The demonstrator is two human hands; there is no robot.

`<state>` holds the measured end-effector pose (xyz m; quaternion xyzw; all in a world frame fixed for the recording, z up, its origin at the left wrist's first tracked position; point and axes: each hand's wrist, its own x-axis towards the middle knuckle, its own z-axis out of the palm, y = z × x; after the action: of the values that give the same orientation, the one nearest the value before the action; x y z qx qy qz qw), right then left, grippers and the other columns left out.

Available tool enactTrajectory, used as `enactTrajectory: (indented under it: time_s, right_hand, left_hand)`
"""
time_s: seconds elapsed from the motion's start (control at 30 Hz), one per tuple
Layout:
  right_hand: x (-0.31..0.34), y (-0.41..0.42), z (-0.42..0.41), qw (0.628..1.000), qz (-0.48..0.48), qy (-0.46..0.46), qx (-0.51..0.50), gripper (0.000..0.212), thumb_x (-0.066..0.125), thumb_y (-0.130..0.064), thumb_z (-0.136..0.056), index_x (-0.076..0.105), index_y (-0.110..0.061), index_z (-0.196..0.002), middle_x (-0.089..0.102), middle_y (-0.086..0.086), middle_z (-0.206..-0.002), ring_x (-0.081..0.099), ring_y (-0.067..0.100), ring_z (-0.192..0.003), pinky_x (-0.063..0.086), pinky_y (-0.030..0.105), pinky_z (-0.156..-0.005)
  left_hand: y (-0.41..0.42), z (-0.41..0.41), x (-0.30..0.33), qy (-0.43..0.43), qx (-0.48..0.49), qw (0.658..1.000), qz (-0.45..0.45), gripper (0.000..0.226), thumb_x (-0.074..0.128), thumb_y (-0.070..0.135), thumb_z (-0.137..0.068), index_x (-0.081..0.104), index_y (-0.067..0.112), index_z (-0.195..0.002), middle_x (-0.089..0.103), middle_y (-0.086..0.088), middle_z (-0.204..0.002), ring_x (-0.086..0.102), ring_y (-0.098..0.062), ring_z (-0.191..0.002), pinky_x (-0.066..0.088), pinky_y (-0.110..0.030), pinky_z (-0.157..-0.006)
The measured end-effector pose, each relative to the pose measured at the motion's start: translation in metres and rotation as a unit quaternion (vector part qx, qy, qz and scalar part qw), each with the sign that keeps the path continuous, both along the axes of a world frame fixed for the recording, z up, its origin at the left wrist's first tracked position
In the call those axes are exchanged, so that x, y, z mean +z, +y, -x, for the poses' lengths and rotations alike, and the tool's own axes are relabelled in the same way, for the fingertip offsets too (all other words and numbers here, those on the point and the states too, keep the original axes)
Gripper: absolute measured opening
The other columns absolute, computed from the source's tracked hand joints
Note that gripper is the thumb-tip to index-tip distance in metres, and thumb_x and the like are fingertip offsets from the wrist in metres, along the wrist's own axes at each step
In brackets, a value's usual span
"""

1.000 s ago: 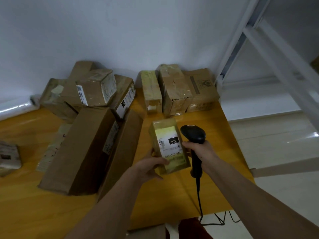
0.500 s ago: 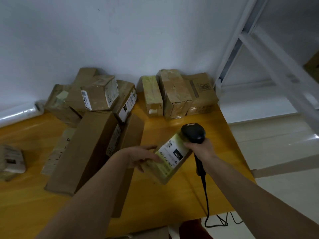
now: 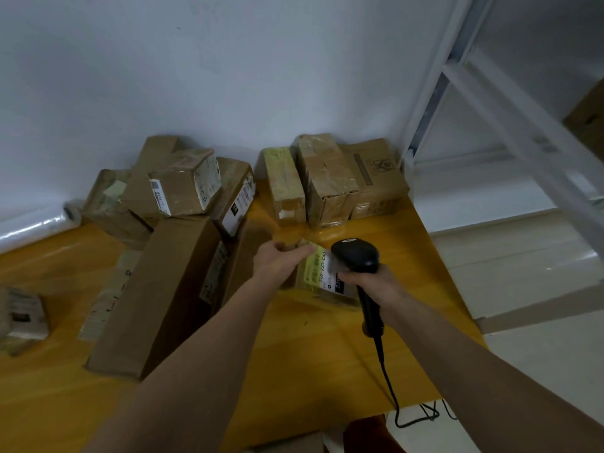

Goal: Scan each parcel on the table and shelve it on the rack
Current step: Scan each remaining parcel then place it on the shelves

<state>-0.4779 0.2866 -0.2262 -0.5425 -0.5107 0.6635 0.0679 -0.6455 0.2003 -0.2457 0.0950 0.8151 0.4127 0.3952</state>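
A small parcel (image 3: 322, 276) with a yellow-green label reading "220" lies tilted over the yellow table (image 3: 327, 348), near its middle. My left hand (image 3: 281, 259) grips the parcel's upper left end, fingers curled over it. My right hand (image 3: 369, 282) grips the handle of a black corded barcode scanner (image 3: 356, 253), whose head covers the right part of the label. Several other cardboard parcels (image 3: 183, 188) are piled at the back of the table. The white metal rack (image 3: 510, 103) stands to the right.
A long brown box (image 3: 163, 289) lies left of my arms. Three boxes (image 3: 330, 181) stand against the wall at the back right. A taped packet (image 3: 21, 315) sits at the far left, a plastic film roll (image 3: 36, 223) behind it. The scanner cable (image 3: 392, 397) hangs off the front edge.
My left hand turned the small parcel from upright to nearly sideways and shifted it toward the scanner head. My right hand with the scanner stayed about where it was.
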Motion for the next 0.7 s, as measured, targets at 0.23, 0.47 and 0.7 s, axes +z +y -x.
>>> enactTrajectory:
  time_s: [0.23,0.47,0.7]
  right_hand:
    - [-0.004,0.003,-0.004,1.000,0.009,-0.005,-0.021,0.020,0.081,-0.017,-0.076,0.064,-0.016,-0.088,0.065,0.004,-0.089,0.059,0.021,-0.084,0.042,0.031,-0.064]
    - [-0.006,0.004,-0.005,1.000,0.022,0.004,-0.017,0.024,0.077,-0.011,-0.080,0.064,-0.011,-0.101,0.066,0.008,-0.099,0.061,0.023,-0.090,0.048,0.032,-0.069]
    - [-0.005,0.007,-0.012,1.000,0.016,-0.002,-0.008,0.021,0.079,-0.016,-0.079,0.062,-0.015,-0.092,0.061,0.005,-0.087,0.055,0.016,-0.078,0.038,0.027,-0.059]
  left_hand:
    - [-0.013,0.004,0.008,0.001,-0.135,0.990,0.035,0.116,0.088,0.041,-0.061,0.018,0.029,-0.153,0.015,-0.008,-0.158,0.027,-0.035,-0.141,0.034,-0.050,-0.110]
    - [-0.023,-0.003,0.009,-0.066,-0.003,0.998,-0.014,0.094,0.088,0.035,-0.065,0.036,0.022,-0.142,0.049,-0.006,-0.138,0.056,-0.030,-0.115,0.055,-0.048,-0.087]
    - [-0.012,-0.022,-0.008,-0.042,0.070,0.993,-0.082,0.108,0.090,0.020,-0.063,0.021,0.027,-0.146,0.045,-0.008,-0.140,0.047,-0.023,-0.120,0.042,-0.034,-0.090]
